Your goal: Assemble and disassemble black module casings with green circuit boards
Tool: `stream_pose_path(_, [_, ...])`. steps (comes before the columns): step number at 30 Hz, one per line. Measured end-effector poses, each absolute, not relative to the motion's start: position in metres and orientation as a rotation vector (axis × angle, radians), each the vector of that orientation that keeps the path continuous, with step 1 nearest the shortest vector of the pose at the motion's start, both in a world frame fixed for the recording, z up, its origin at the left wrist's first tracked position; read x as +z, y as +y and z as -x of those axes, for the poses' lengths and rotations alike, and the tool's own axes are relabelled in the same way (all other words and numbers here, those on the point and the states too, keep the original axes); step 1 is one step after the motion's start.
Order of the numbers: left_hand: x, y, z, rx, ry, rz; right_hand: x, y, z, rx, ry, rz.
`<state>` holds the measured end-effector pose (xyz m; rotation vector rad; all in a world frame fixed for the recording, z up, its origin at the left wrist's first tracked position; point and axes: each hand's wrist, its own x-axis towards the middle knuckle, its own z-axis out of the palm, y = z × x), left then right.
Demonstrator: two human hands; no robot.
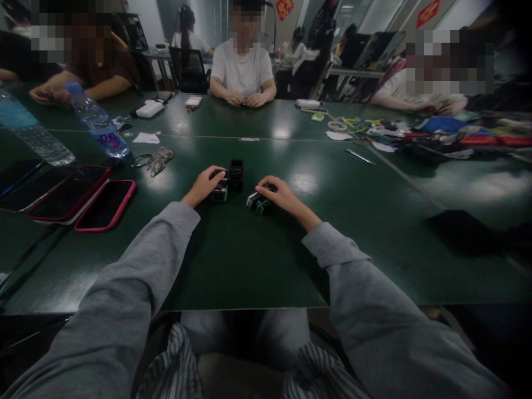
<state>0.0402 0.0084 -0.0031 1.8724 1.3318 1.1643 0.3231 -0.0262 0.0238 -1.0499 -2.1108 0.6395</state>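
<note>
My left hand (206, 184) is closed round a small electronic module with a green circuit board (219, 193), low over the green table. Its thumb lies across the top, and the far fingers are hidden. Just to the right of that module is a small black box-shaped piece (236, 176), open-looking on the side towards me. My right hand (278, 195) grips another small part, a circuit-board piece with a pale edge (251, 200) and green at its lower side. The fingertips curl over its top, so its full shape is hidden.
On the left are phones, one with a pink-edged case (107, 205), two water bottles (100, 124) and eyeglasses (160, 162). A metal tool (359, 157) lies right of centre. Tangled cables (374, 132) cover the far right. A person in a white shirt (243, 72) sits opposite.
</note>
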Motion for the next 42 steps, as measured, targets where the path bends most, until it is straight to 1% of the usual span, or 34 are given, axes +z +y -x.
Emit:
stream_pose_path(6, [-0.001, 0.006, -0.041, 1.159, 1.337, -1.865, 0.024, -0.026, -0.323, 0.603, -2.109, 1.048])
stream_pose_path(13, [-0.002, 0.007, -0.042, 1.168, 1.334, -1.860, 0.037, -0.038, -0.319, 0.398, -2.093, 1.077])
stream_pose_path(19, [-0.002, 0.006, -0.042, 1.176, 1.323, -1.862, 0.052, -0.068, -0.306, 0.320, -2.311, 1.060])
stream_pose_path(23, [0.000, 0.005, -0.042, 1.151, 1.327, -1.842, 0.057, -0.082, -0.309, 0.324, -2.438, 1.012])
stream_pose_path(28, [-0.001, 0.006, -0.042, 1.153, 1.321, -1.828, 0.054, -0.086, -0.336, 0.285, -2.293, 1.043])
stream_pose_path(32, [0.000, 0.005, -0.042, 1.149, 1.314, -1.842, 0.037, -0.085, -0.362, 0.213, -2.106, 1.162])
stream_pose_path(34, [0.000, 0.005, -0.042, 1.140, 1.324, -1.851, 0.025, -0.084, -0.368, 0.248, -2.012, 1.236])
stream_pose_path(39, [-0.001, 0.007, -0.040, 1.125, 1.365, -1.863, 0.008, -0.085, -0.356, 0.608, -1.928, 1.292])
stream_pose_path(42, [-0.003, 0.009, -0.039, 1.128, 1.369, -1.861, 0.010, -0.090, -0.341, 0.623, -1.908, 1.338])
